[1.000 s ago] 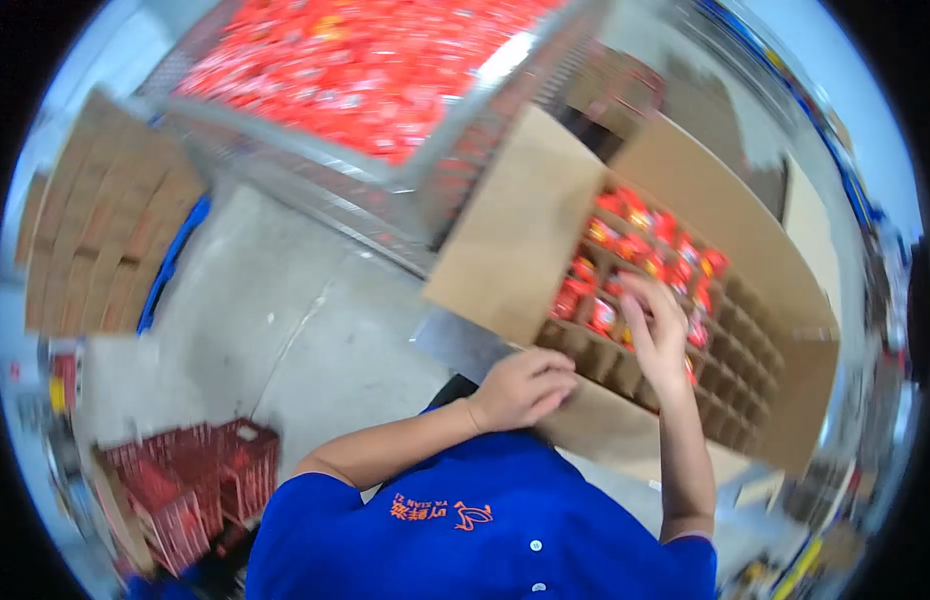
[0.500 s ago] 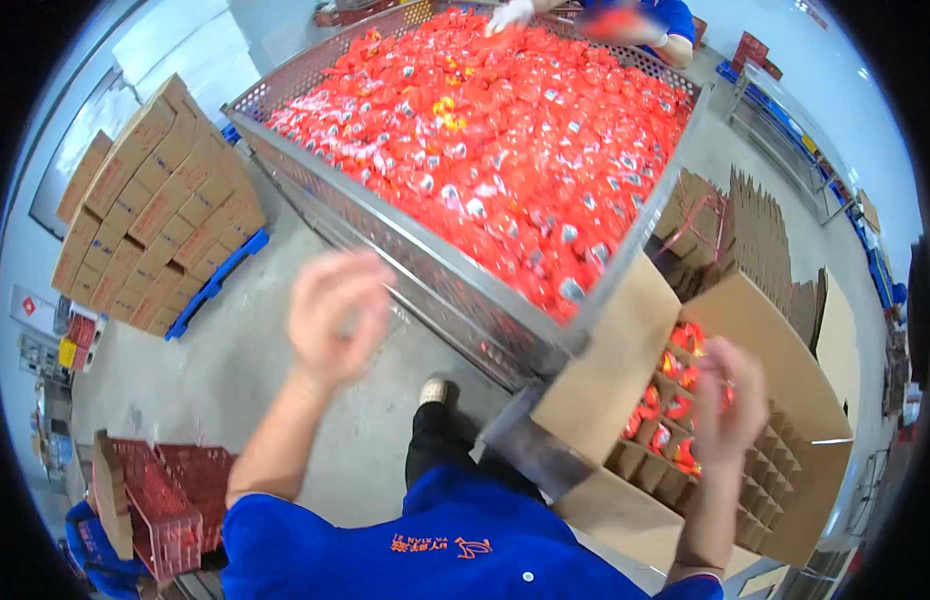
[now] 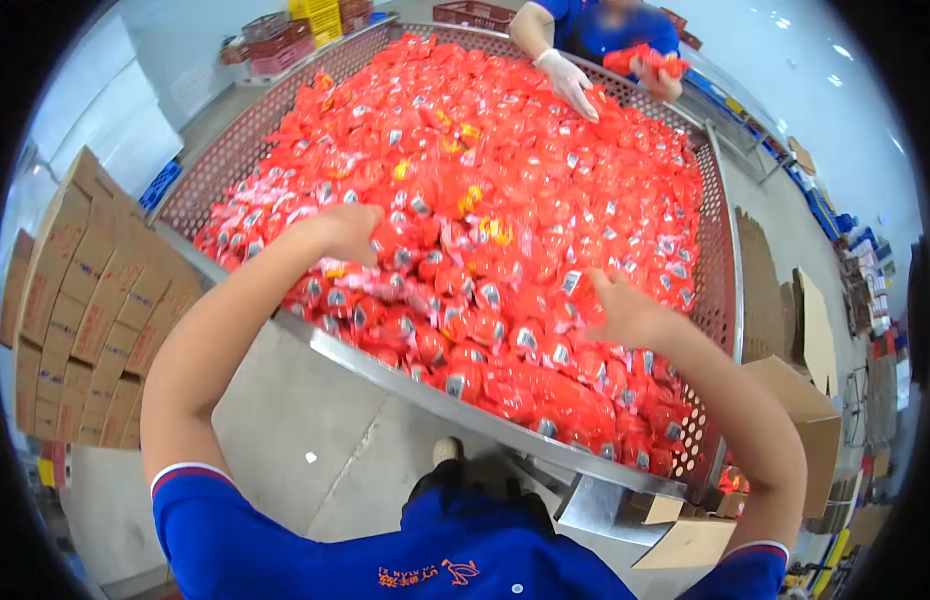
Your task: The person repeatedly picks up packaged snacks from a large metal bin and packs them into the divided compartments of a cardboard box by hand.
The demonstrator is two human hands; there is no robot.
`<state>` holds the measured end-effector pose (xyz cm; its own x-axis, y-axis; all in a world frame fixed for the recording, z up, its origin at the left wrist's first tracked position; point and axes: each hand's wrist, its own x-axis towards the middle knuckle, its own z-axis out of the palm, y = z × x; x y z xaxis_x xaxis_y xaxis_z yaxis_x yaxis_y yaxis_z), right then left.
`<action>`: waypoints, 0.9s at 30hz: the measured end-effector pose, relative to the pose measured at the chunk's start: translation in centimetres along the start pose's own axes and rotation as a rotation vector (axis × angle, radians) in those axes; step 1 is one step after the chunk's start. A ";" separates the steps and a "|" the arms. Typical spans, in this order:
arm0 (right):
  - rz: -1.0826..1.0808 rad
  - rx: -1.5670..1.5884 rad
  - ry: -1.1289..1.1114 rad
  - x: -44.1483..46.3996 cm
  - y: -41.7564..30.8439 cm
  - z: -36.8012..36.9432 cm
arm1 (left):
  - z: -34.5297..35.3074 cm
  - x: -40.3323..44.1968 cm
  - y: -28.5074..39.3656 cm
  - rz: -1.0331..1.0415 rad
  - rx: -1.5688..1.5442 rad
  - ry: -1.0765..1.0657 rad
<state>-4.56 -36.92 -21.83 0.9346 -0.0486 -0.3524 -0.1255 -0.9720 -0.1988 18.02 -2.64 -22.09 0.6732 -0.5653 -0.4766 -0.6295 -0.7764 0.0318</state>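
Both my hands reach into a large perforated metal bin (image 3: pixel 730 250) heaped with shiny red wrapped packets (image 3: pixel 545 230), many bearing small pale labels. My left hand (image 3: pixel 347 235) is over the left part of the heap, thumb apart from curved fingers, its fingertips touching the packets. On the right, my right hand (image 3: pixel 625 312) lies against the heap with thumb and forefinger spread. Neither hand visibly lifts a packet. Some of the fingers are hidden against the heap.
Across the bin a co-worker's gloved hand (image 3: pixel 570 85) touches the packets; their other hand holds red packets (image 3: pixel 645 62). An open cardboard box (image 3: pixel 800 400) stands at the right. Stacked cartons (image 3: pixel 90 310) rise at the left. Crates (image 3: pixel 275 40) stand behind.
Both my hands have moved from outside the bin, the right one from over the divided box, onto the packets. My view has shifted toward the bin. The co-worker's gloved hand has moved nearer.
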 end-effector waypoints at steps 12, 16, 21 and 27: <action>-0.210 -0.073 0.569 17.2 -5.5 -6.6 | -3.8 9.0 -0.4 0.295 -0.299 0.411; 0.182 0.048 0.454 24.6 -3.3 -3.5 | 1.4 11.6 -2.0 0.292 -0.174 0.438; 0.164 0.171 0.310 24.6 -7.4 -0.2 | 2.0 12.1 -0.7 0.440 -0.320 0.491; -0.192 0.057 0.255 17.9 -7.1 -0.1 | -0.1 10.7 0.7 0.610 -0.139 0.469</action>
<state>13.04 -30.94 -26.63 0.9954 0.0708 -0.0642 0.0490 -0.9548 -0.2932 24.80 -9.23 -27.10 0.3373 -0.9379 0.0809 -0.9075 -0.3010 0.2931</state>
